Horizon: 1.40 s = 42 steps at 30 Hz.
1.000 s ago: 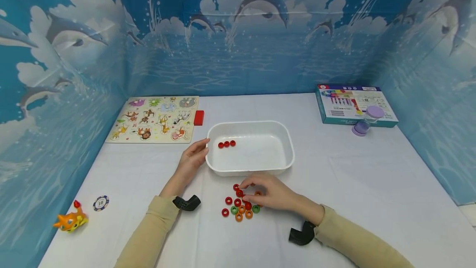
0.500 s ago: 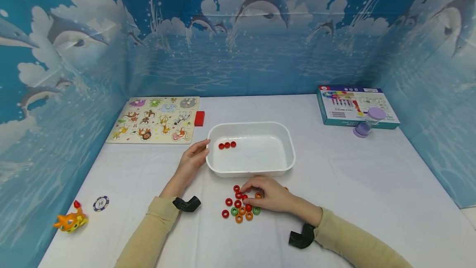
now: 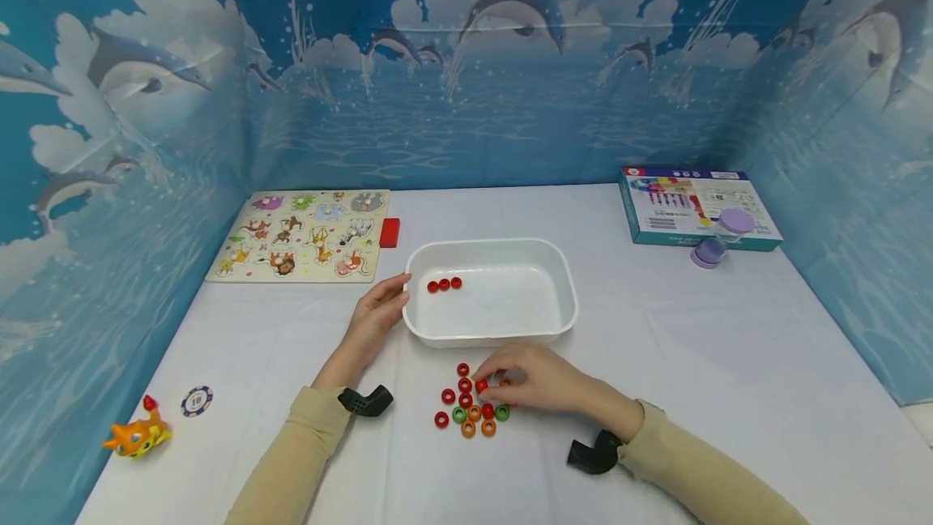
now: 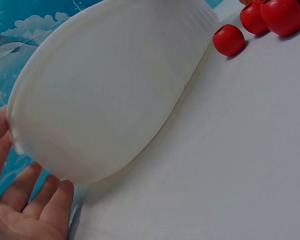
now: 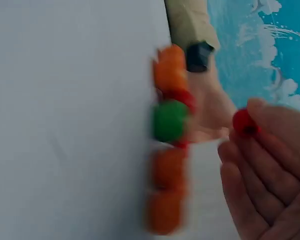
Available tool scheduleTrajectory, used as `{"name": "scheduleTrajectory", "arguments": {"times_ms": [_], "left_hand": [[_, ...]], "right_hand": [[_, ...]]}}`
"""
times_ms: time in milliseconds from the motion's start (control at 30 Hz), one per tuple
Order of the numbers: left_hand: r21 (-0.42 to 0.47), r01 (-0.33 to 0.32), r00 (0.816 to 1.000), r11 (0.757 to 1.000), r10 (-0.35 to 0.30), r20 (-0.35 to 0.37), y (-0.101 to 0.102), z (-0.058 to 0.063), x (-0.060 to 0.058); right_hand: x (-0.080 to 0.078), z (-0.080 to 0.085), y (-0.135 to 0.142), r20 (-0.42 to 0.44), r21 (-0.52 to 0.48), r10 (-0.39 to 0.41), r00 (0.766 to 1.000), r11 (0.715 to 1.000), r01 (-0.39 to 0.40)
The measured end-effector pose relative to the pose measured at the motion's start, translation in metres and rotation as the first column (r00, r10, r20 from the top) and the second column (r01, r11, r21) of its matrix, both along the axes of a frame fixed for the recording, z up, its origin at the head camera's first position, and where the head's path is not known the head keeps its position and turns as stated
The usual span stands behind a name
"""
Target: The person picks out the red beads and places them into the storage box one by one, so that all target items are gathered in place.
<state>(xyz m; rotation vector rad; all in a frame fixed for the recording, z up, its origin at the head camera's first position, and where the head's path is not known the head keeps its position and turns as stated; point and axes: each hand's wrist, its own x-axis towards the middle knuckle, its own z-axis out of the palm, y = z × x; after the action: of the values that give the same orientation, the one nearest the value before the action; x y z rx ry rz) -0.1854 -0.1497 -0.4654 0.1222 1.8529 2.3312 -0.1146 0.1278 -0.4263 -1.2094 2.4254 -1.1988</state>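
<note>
Resting extended fingers against the left edge of the white tray [image 3: 503,340], the left hand [image 3: 373,321] lies nearer than the puzzle board [image 3: 309,253]. Three red beads [image 3: 445,284] sit in the tray beside that hand, with room to their right. Between the hands, loose beads [image 3: 487,411] cluster before the tray's near edge. The right hand [image 3: 545,379] pinches one red bead [image 3: 481,386]; rightward, open tabletop [image 3: 700,363] extends. Half a second earlier, an orange bead showed beyond the right knuckles; it no longer shows.
</note>
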Motion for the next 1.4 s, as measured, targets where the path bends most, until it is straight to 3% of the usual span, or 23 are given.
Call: {"name": "scheduleTrajectory", "arguments": {"times_ms": [167,333,433,533,600,700,867,1067,1233,1400], "left_hand": [[0.005,0.004,1.000,1.000,-0.004,-0.005,0.000,0.000,0.001],[-0.001,0.000,1.000,1.000,0.000,0.000,-0.001,-0.001,0.001],[0.002,0.004,1.000,1.000,-0.004,-0.007,-0.001,-0.003,0.001],[0.006,0.009,1.000,1.000,-0.009,-0.014,0.000,-0.005,0.000],[0.011,0.008,1.000,1.000,-0.008,-0.014,0.000,-0.005,0.000],[0.006,0.008,1.000,1.000,-0.008,-0.014,-0.001,-0.006,0.001],[0.001,0.008,1.000,1.000,-0.008,-0.010,0.000,-0.006,0.001],[0.005,0.016,1.000,1.000,-0.016,-0.012,0.000,-0.003,0.001],[-0.004,0.028,0.999,1.000,-0.028,-0.037,-0.001,-0.001,0.001],[-0.004,0.038,0.998,0.999,-0.039,-0.045,-0.001,0.000,0.001]], "right_hand": [[-0.019,0.038,0.003,-0.040,-0.106,0.065,0.997,0.992,-0.069],[-0.052,0.075,0.000,-0.109,-0.195,0.010,0.994,0.980,-0.031],[-0.069,0.096,-0.004,-0.084,-0.207,-0.028,0.996,0.978,0.010],[-0.088,0.106,-0.009,-0.043,-0.177,-0.058,0.997,0.983,0.050],[-0.104,0.100,-0.011,-0.008,-0.154,-0.071,0.997,0.986,0.069],[-0.131,0.078,-0.013,0.082,-0.130,-0.101,0.991,0.985,0.111],[-0.164,0.041,-0.016,0.242,-0.044,-0.142,0.960,0.987,0.157],[-0.169,0.026,-0.023,0.225,0.157,-0.140,0.964,0.982,0.106],[-0.166,0.021,-0.028,0.164,0.306,-0.147,0.975,0.948,0.091],[-0.165,0.016,-0.031,0.109,0.347,-0.128,0.986,0.934,0.083]]}}
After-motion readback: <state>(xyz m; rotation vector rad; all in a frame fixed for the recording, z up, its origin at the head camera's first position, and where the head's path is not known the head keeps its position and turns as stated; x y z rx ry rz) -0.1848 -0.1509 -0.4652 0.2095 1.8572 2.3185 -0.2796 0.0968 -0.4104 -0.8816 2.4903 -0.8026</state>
